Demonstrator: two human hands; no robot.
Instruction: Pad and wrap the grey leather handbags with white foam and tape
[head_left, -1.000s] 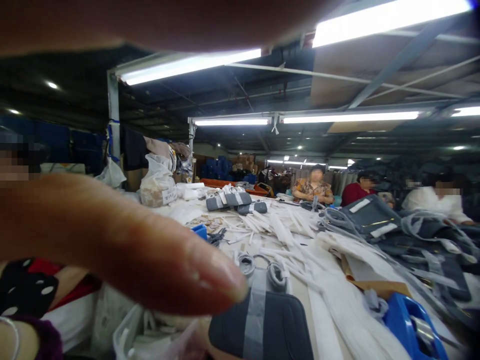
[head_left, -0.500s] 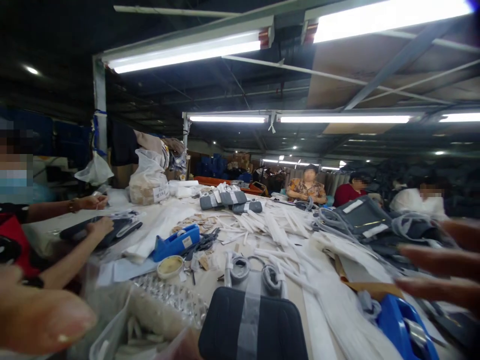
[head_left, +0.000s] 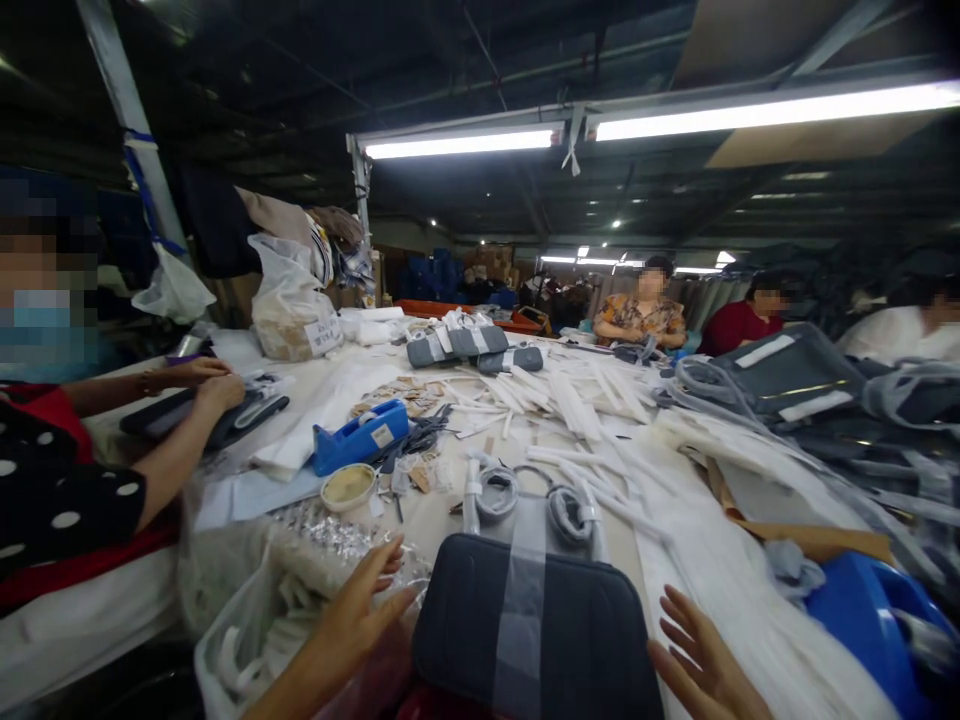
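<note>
A dark grey bag [head_left: 592, 620] lies in front of me, with a translucent strip [head_left: 521, 600] running over its middle. Beyond its far edge are its handles [head_left: 574, 515], wrapped in pale plastic and coiled. My left hand [head_left: 364, 610] hovers at the bag's left side, fingers apart and holding nothing. On the opposite side my right hand [head_left: 701, 650] is open too, its fingers close to the bag's edge; I cannot tell whether they touch it. Under my left forearm, a clear plastic sack [head_left: 217, 640] contains pale tube-like pieces.
A blue tape dispenser [head_left: 360, 438] and a tape roll [head_left: 349, 487] lie ahead left; another blue dispenser [head_left: 862, 610] is at right. White strips [head_left: 574, 400] cover the table's middle. Dark bags [head_left: 795, 375] are piled right. Co-workers sit around, one close at left [head_left: 67, 480].
My hands have come down from the outer edges of the view to either side of the bag. The view has tilted downward. The left co-worker's hands have drawn closer together.
</note>
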